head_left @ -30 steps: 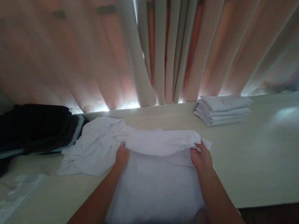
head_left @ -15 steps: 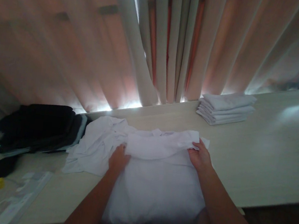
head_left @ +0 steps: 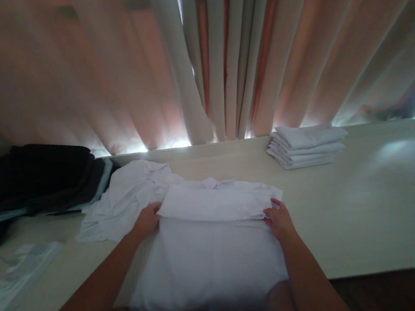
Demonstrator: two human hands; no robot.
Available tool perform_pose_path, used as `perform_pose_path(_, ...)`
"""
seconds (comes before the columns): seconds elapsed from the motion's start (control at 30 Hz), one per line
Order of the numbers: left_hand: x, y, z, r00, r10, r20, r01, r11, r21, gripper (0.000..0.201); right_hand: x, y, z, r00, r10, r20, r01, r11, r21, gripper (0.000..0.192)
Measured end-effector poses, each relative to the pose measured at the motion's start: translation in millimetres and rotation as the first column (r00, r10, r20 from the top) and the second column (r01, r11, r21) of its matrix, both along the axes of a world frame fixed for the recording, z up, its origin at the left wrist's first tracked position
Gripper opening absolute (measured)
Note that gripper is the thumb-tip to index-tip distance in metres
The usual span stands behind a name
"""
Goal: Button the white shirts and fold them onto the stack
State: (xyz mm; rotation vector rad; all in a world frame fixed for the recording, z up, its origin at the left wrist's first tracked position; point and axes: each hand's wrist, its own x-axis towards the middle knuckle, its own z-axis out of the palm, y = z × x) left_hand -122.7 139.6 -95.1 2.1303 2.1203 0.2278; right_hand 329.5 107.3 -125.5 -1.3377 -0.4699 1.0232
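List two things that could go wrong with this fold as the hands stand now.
The folded flap of the white garment is pinched only at its ends by the left hand and right hand, so its middle may sag or crease. The crumpled white cloth touching it could get dragged along.

The folded-over flap of the white garment (head_left: 216,204) now lies flatter and squarer — its bunched top edge has smoothed out. The left hand (head_left: 146,220) has slid outward toward the frame's left, to the flap's corner; the right hand (head_left: 278,219) has barely shifted — slightly lower.
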Motion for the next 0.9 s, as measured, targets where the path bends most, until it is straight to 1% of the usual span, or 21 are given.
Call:
perform_pose_path(0.07, -4.2, -4.1, 1.2, 0.999, -0.001, -0.051, 0.001, 1.0, 0.002, 0.044, 1.5, -0.1, -3.5, 0.997, 0.038, 0.065, -0.035, 0.998, -0.043, 0.059)
perform_pose_path(0.17, -5.8, -8.7, -3.7, 0.993, -0.022, -0.119, 0.02, 1.0, -0.017, 0.036, 2.1, 3.0, -3.9, 0.973, 0.088, 0.211, -0.075, 0.995, -0.073, 0.063)
perform_pose_path(0.3, -8.0, -9.0, -15.7, 0.986, -0.084, -0.143, 0.071, 0.993, -0.095, 0.027, 4.6, 5.6, 0.5, 0.891, 0.081, 0.447, -0.056, 0.996, -0.07, 0.065)
perform_pose_path(0.37, -11.7, -6.7, -17.2, 0.986, -0.105, -0.128, 0.086, 0.985, -0.149, 0.023, 5.1, 5.0, 2.2, 0.841, 0.077, 0.536, -0.033, 0.995, -0.091, 0.066)
perform_pose_path(0.47, -17.9, 3.7, -8.1, 0.989, -0.129, -0.066, 0.111, 0.968, -0.224, 0.026, 2.9, 4.0, 3.2, 0.775, 0.108, 0.623, -0.021, 0.989, -0.145, 0.064)
perform_pose_path(0.57, -17.9, 28.3, 9.0, 0.99, -0.138, 0.034, 0.142, 0.955, -0.26, 0.037, -0.6, 5.1, 5.5, 0.715, 0.121, 0.689, -0.005, 0.986, -0.168, 0.064)
perform_pose_path(0.6, -15.4, 39.5, 14.0, 0.989, -0.129, 0.066, 0.142, 0.955, -0.259, 0.039, -1.6, 6.0, 6.6, 0.679, 0.121, 0.724, 0.015, 0.984, -0.178, 0.065)
perform_pose_path(0.63, -11.5, 51.6, 17.7, 0.99, -0.111, 0.091, 0.131, 0.959, -0.249, 0.041, -2.6, 7.2, 7.7, 0.627, 0.127, 0.769, 0.039, 0.98, -0.193, 0.066)
perform_pose_path(0.67, -6.4, 63.9, 19.9, 0.99, -0.088, 0.112, 0.113, 0.966, -0.233, 0.043, -3.5, 8.7, 8.3, 0.558, 0.143, 0.817, 0.06, 0.975, -0.212, 0.067)
perform_pose_path(0.73, 6.3, 86.2, 19.7, 0.988, -0.042, 0.151, 0.07, 0.979, -0.189, 0.044, -5.6, 12.2, 6.8, 0.392, 0.214, 0.895, 0.077, 0.961, -0.264, 0.066)
perform_pose_path(0.77, 13.1, 95.2, 17.8, 0.985, -0.024, 0.17, 0.052, 0.985, -0.166, 0.044, -6.6, 13.9, 4.3, 0.317, 0.269, 0.909, 0.06, 0.951, -0.302, 0.065)
perform_pose_path(0.8, 19.7, 102.4, 15.5, 0.981, -0.009, 0.191, 0.036, 0.989, -0.142, 0.043, -7.8, 15.5, 0.7, 0.262, 0.331, 0.906, 0.025, 0.937, -0.349, 0.064)
perform_pose_path(0.83, 25.6, 107.9, 13.2, 0.977, 0.003, 0.214, 0.023, 0.993, -0.118, 0.041, -8.8, 16.9, -3.8, 0.22, 0.396, 0.891, -0.016, 0.915, -0.403, 0.064)
perform_pose_path(0.9, 34.2, 114.8, 10.6, 0.963, 0.015, 0.27, 0.002, 0.998, -0.064, 0.04, -10.4, 18.8, -13.7, 0.157, 0.518, 0.841, -0.091, 0.855, -0.51, 0.067)
